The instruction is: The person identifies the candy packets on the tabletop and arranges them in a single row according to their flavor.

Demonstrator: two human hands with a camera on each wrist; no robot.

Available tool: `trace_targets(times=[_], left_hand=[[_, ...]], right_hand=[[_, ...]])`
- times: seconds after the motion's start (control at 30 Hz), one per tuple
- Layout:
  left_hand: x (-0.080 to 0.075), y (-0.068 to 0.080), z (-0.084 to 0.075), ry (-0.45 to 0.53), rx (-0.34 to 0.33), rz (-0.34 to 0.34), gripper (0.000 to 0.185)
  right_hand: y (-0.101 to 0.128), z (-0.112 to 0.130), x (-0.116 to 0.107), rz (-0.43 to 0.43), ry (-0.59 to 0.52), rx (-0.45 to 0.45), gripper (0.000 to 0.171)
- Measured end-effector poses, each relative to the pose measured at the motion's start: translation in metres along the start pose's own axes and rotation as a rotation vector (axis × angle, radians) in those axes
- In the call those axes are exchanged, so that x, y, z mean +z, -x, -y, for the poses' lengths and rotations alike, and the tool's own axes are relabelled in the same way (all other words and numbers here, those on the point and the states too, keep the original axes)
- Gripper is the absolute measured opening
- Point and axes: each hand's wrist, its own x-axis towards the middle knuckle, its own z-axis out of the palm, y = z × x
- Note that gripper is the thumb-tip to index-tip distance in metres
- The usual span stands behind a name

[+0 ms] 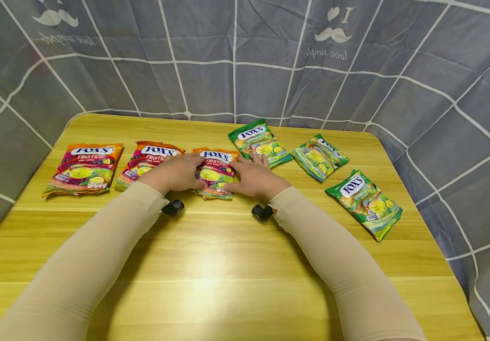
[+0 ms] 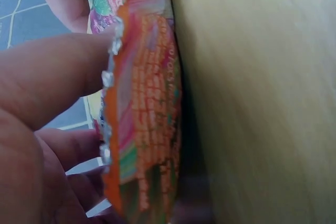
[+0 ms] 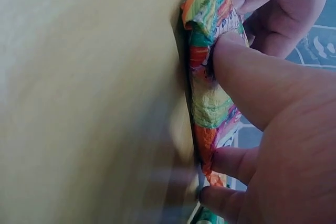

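Hands meet mid-table in the head view: left hand and right hand pinch the orange candy bag from both sides. Left wrist view: thumb presses its crimped edge. Right wrist view: thumb and fingers clamp its side against the table.

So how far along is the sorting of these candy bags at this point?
Two orange bags already lie side by side at the table's left. The left hand and right hand both grip a third orange bag next to them. Three green bags lie loosely scattered on the right, untouched and not lined up, so roughly half seems left.
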Motion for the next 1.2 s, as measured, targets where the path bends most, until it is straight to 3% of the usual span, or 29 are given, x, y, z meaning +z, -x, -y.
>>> trace_targets(times=[0.1, 0.2, 0.37, 0.57, 0.77, 1.0, 1.2], left_hand=[[0.001, 0.002, -0.003, -0.023, -0.006, -0.001, 0.085], [0.004, 0.008, -0.012, -0.065, 0.028, -0.052, 0.077], [0.013, 0.021, -0.049, -0.131, 0.193, -0.147, 0.059], [0.031, 0.027, -0.094, -0.193, 0.335, -0.091, 0.059], [0.039, 0.032, -0.122, -0.202, 0.425, -0.075, 0.057], [0.037, 0.025, -0.134, -0.171, 0.436, -0.076, 0.059], [0.022, -0.007, -0.127, -0.039, 0.263, -0.107, 0.065]], right_hand=[[0.000, -0.003, 0.001, -0.006, -0.004, -0.014, 0.085], [0.002, -0.010, 0.001, -0.038, -0.020, -0.045, 0.080], [0.012, -0.027, -0.004, -0.086, -0.046, -0.061, 0.073], [0.027, -0.043, -0.010, -0.084, -0.055, -0.063, 0.071], [0.040, -0.052, -0.015, -0.077, -0.059, -0.051, 0.068], [0.052, -0.067, -0.022, -0.070, -0.060, -0.043, 0.065], [0.051, -0.091, -0.031, -0.102, -0.109, 0.014, 0.065]])
